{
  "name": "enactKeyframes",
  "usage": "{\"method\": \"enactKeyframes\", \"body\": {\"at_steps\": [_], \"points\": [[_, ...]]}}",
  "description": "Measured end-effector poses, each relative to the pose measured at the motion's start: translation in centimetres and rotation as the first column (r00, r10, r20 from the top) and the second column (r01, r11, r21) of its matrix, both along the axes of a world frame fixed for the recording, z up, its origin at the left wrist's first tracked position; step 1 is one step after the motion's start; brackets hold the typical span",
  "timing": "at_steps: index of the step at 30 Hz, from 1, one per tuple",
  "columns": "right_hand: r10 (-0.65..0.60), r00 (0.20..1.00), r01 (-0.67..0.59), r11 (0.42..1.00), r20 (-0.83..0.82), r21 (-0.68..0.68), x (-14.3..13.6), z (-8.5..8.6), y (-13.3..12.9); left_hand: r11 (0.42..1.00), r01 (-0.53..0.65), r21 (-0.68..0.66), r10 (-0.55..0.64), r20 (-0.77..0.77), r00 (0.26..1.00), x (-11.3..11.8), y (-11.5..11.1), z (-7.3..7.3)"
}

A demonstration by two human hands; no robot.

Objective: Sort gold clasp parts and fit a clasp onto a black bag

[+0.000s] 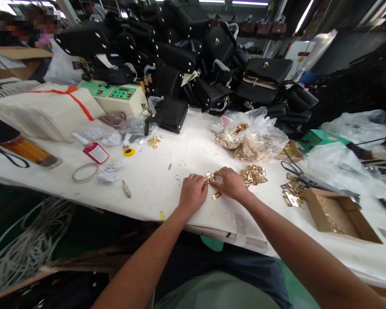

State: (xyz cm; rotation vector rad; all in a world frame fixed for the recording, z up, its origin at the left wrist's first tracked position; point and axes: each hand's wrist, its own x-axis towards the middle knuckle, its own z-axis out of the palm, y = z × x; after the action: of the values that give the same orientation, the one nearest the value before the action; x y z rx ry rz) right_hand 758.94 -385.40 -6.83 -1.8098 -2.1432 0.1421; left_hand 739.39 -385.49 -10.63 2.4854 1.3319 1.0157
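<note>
My left hand [193, 192] and my right hand [229, 182] meet over the white table [154, 171], fingers bent and pinching small gold metal plates [209, 176] between them. Another gold plate [216, 195] lies on the table just below my fingertips. Right beside my right hand is a pile of gold plates [254, 174]. Behind that pile, clear plastic bags [259, 139] hold many more metal pieces. The fingertips partly hide the held plates, so their exact number cannot be made out.
Black bags [175, 56] are heaped at the back. On the left are a red bottle [95, 152], yellow tape [128, 152] and a drink bottle [28, 148]. A cardboard box [344, 214] and more plates [292, 191] lie on the right. Someone sits at the far left.
</note>
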Motion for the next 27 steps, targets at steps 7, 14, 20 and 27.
{"method": "enactKeyframes", "body": {"at_steps": [7, 14, 20, 27], "points": [[-0.060, 0.972, 0.038, 0.994, -0.227, -0.102, 0.4, -0.4, 0.2, 1.000, -0.007, -0.010, 0.008, 0.009, 1.000, 0.1, 0.1, 0.1], [-0.185, 0.867, 0.099, 0.974, -0.464, -0.203, 4.3, 2.8, -1.6, 0.997, -0.079, -0.005, 0.079, 0.041, 0.996, 0.1, 0.1, 0.1], [-0.182, 0.965, 0.202, 0.975, -0.188, 0.090, 6.4, 4.1, -1.9, 0.984, -0.180, 0.014, 0.180, 0.016, 0.984, 0.1, 0.0, -0.2], [0.100, 0.992, -0.101, 0.995, -0.077, -0.010, 0.4, 0.5, 1.8, 0.986, -0.167, 0.009, 0.166, 0.038, 0.985, 0.1, 0.0, -0.2]]}}
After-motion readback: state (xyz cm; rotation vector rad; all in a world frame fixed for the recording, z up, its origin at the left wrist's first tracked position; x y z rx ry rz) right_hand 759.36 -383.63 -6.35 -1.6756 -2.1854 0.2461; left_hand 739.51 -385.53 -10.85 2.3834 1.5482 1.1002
